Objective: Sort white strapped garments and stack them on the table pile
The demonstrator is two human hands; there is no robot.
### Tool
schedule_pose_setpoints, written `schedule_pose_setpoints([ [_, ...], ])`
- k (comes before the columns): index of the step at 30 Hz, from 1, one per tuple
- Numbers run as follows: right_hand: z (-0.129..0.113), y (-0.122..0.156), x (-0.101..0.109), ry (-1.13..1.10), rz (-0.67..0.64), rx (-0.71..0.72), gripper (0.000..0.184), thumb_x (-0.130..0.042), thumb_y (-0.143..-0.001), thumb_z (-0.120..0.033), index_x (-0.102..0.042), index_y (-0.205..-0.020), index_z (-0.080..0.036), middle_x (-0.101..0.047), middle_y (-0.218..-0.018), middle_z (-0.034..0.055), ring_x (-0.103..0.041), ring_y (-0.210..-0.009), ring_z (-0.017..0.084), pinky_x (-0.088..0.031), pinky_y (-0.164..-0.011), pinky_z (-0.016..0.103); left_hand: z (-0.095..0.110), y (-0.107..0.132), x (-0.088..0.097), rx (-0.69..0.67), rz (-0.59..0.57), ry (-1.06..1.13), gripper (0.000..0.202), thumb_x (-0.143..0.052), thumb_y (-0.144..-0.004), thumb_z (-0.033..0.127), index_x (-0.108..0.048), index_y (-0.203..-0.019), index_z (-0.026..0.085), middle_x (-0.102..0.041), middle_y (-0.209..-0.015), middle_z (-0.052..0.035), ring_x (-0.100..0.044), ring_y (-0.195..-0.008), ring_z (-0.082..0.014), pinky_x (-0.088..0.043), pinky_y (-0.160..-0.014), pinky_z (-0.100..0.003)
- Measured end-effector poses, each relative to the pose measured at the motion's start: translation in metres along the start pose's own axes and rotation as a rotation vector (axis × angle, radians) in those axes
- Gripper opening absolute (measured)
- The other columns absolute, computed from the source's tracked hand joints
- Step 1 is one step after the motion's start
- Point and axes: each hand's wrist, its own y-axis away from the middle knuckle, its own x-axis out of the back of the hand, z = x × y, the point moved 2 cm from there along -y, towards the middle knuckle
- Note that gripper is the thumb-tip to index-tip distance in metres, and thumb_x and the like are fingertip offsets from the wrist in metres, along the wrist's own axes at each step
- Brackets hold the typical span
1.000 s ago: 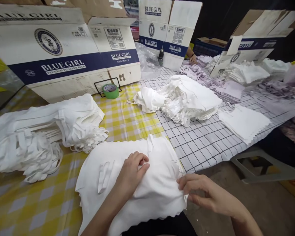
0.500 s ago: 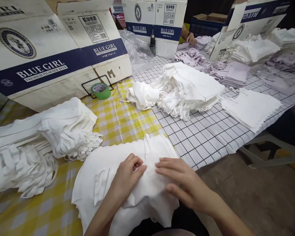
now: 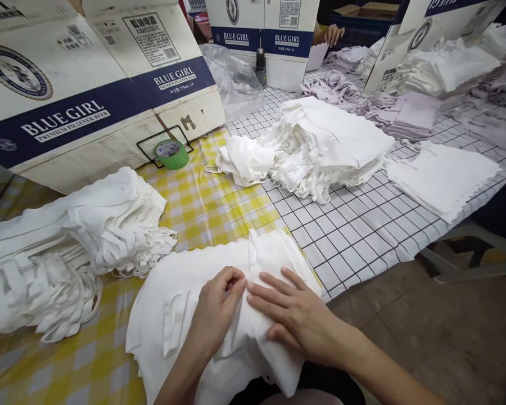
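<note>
A white strapped garment [image 3: 185,270] lies spread at the table's near edge, its lower part hanging toward my lap. My left hand [image 3: 221,301] is closed in a pinch at the middle of the garment, holding a bit of its fabric between thumb and forefinger. Flat on the cloth just right of it rests my right hand [image 3: 293,312], fingers spread. White straps [image 3: 175,323] lie looped on the garment left of my left wrist. A pile of similar white garments [image 3: 109,219] with bunched straps sits to the left.
Another white stack [image 3: 333,135] stands farther back, with a single white piece [image 3: 442,174] to its right. Green tape [image 3: 171,154] lies by a beer carton [image 3: 122,101]. A dark-topped bottle [image 3: 260,64] stands behind. Another person's hand [image 3: 333,35] shows near lilac garments [image 3: 413,115].
My right hand has come down and left onto the fabric, its fingers now spread flat. My left hand keeps its pinch. The view has shifted slightly.
</note>
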Motion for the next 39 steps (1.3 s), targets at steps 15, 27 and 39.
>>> schedule_pose_setpoints([
  [15, 0.013, 0.003, 0.007, 0.064, 0.081, -0.205, 0.036, -0.038, -0.095, -0.035, -0.050, -0.129, -0.029, -0.045, -0.139, -0.0030, -0.028, -0.135, 0.023, -0.011, -0.112, 0.053, -0.009, 0.003, -0.005, 0.044, 0.059, 0.043, 0.016, -0.048, -0.085, 0.035, -0.054, -0.095, 0.023, -0.059, -0.078, 0.0003, -0.054, -0.075, -0.0166, -0.041, -0.073, -0.028],
  [27, 0.023, 0.008, 0.012, 0.171, 0.245, -0.383, 0.039, -0.039, -0.095, -0.030, -0.048, -0.132, -0.019, -0.047, -0.138, 0.0059, -0.031, -0.134, 0.025, -0.015, -0.111, 0.052, -0.014, 0.007, -0.006, 0.050, 0.066, 0.186, 0.014, -0.048, -0.087, 0.035, -0.051, -0.096, 0.025, -0.055, -0.080, 0.0022, -0.050, -0.077, -0.0131, -0.038, -0.075, -0.025],
  [39, 0.021, -0.063, 0.019, -0.419, -0.040, -0.054, 0.025, -0.044, -0.090, -0.014, -0.061, -0.106, -0.024, -0.047, -0.138, 0.0024, -0.029, -0.135, 0.019, -0.016, -0.112, 0.047, -0.019, 0.007, -0.003, -0.007, 0.104, 0.654, 0.012, -0.062, -0.080, 0.026, -0.055, -0.090, 0.024, -0.056, -0.085, 0.0027, -0.052, -0.082, -0.0090, -0.040, -0.075, -0.017],
])
